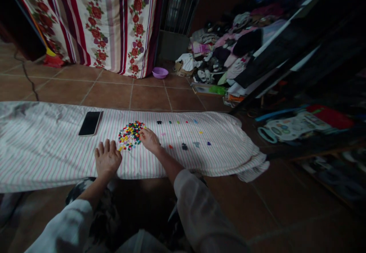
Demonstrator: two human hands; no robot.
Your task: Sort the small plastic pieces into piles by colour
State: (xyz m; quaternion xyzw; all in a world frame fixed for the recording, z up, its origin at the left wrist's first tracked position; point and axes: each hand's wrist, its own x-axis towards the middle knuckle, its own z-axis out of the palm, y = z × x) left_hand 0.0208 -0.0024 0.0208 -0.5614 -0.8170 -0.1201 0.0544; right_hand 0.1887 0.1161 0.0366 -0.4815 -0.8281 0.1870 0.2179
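Observation:
A heap of small multicoloured pieces, too small to name, lies on a striped cloth. My left hand rests palm down on the cloth at the heap's near left, fingers extended. At the heap's right edge is my right hand, its fingers pinched together; whatever they hold is hidden. Right of it, pieces lie in little groups by colour, among them black pieces, pink pieces, white pieces, dark grey pieces, light grey pieces and a purple group.
A phone lies on the cloth left of the heap. Beyond, on the tiled floor, are a purple basin, a floral curtain, a red broom and piled clothes. A dark frame stands at the right.

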